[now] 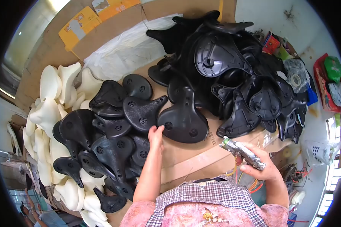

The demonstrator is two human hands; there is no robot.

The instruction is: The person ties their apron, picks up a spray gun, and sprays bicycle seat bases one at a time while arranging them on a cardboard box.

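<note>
Near the middle of the cardboard-covered table, a black bicycle saddle cover lies with its wide end toward me. My left hand is at its left edge, thumb and fingers drawn together; whether they pinch the rim is hard to make out. Wrapped around a grey, tape-covered tool with a green tip is my right hand; the tool points left, below the black shells. Another black saddle cover lies just beyond my left hand.
A tall heap of black saddle shells rises at the back right. More black covers and cream foam pads are piled on the left. Orange hoses hang beside my apron. Part of another person shows at bottom left.
</note>
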